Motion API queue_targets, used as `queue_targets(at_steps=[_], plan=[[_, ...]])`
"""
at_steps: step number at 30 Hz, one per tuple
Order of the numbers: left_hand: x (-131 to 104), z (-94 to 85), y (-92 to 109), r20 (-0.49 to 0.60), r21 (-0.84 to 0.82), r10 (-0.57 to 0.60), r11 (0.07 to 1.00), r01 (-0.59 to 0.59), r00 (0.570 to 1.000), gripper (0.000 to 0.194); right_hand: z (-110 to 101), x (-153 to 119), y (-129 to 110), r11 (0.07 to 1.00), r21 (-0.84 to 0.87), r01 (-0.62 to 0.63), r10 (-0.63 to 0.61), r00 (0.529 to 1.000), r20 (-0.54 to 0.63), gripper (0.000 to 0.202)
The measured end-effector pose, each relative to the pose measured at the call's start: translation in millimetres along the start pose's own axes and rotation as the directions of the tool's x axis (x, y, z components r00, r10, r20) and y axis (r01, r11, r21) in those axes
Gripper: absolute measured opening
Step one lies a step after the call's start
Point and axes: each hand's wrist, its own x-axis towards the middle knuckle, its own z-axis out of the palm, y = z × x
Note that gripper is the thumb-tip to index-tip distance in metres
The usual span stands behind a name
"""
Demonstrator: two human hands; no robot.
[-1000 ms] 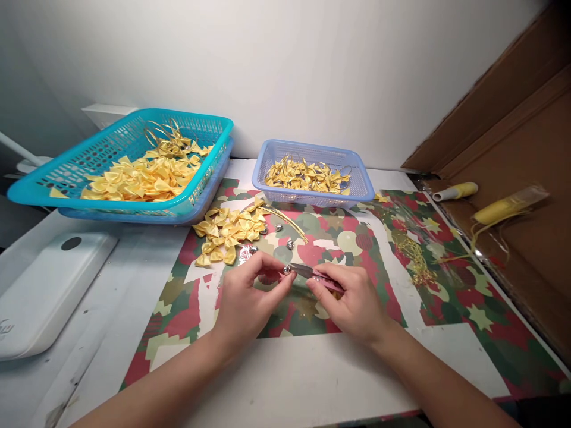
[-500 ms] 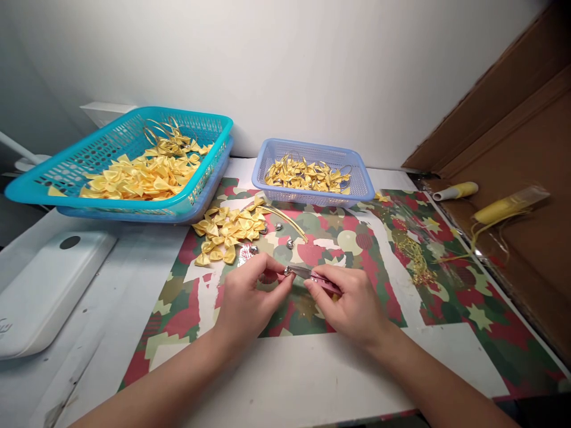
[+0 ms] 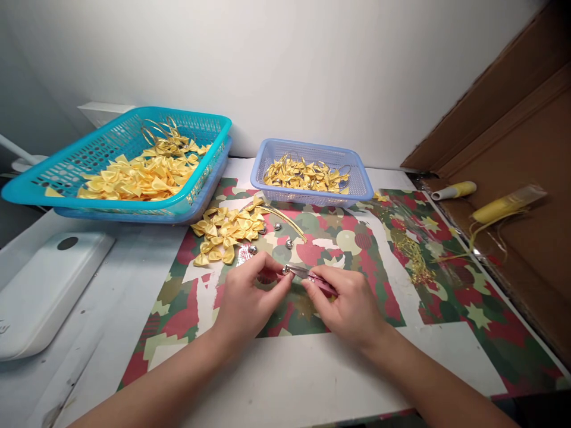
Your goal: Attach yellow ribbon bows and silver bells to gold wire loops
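My left hand [image 3: 247,294] pinches a small silver jingle bell [image 3: 286,270] between thumb and forefinger. In my right hand [image 3: 348,297] is a pink-handled tool with a pointed metal tip [image 3: 322,283]; whether it is tweezers or snips I cannot tell. Its tip meets the bell or lies right beside it. Beyond my hands, a few loose bells [image 3: 289,244] rest on the patterned paper [image 3: 357,238]. Yellow ribbon bows [image 3: 227,229] lie in a pile past my left hand, with gold cords [image 3: 285,219] beside them.
A turquoise basket [image 3: 44,178] of yellow bows stands at the left, stacked on a blue one. At the back is a smaller blue basket [image 3: 312,196] of bows. A white box-shaped device [image 3: 53,291] lies at left. Yellow thread spools [image 3: 499,205] and thin gold loops [image 3: 413,258] are at right.
The tool's tip and the bell have shifted very slightly to the left in the picture. Both hands keep the same grip.
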Motion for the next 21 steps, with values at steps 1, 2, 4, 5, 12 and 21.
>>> queue_targets(at_steps=[1, 2, 4, 5, 12, 21], plan=[[0.2, 0.0, 0.0, 0.011, -0.025, -0.023, 0.999, 0.023, 1.000, 0.015, -0.1, -0.2, 0.2, 1.000, -0.001, 0.003, -0.003, 1.000, -0.002, 0.021], [0.4, 0.0, 0.0, 0.023, -0.052, -0.046, 0.998, 0.048, 0.999, 0.015, -0.1, -0.4, 0.4, 1.000, -0.001, 0.007, -0.007, 1.000, -0.006, 0.021], [0.9, 0.1, -0.7, 0.045, -0.111, -0.087, 0.990, 0.091, 0.995, 0.016, -0.4, -1.0, 0.8, 1.000, 0.005, 0.011, -0.011, 1.000, -0.011, 0.020], [1.1, 0.2, -1.2, 0.054, -0.139, -0.105, 0.984, 0.111, 0.993, 0.017, -0.6, -1.3, 0.9, 1.000, 0.007, 0.011, -0.011, 1.000, -0.012, 0.020], [1.7, 1.2, -4.3, 0.091, -0.253, -0.184, 0.946, 0.201, 0.979, 0.020, -1.5, -1.6, 1.7, 1.000, 0.011, 0.016, -0.016, 1.000, -0.018, 0.020], [3.9, 0.1, -3.1, 0.150, -0.462, -0.312, 0.817, 0.346, 0.938, 0.027, -4.3, 1.2, -2.1, 0.993, 0.117, -0.012, 0.014, 1.000, -0.014, 0.021]])
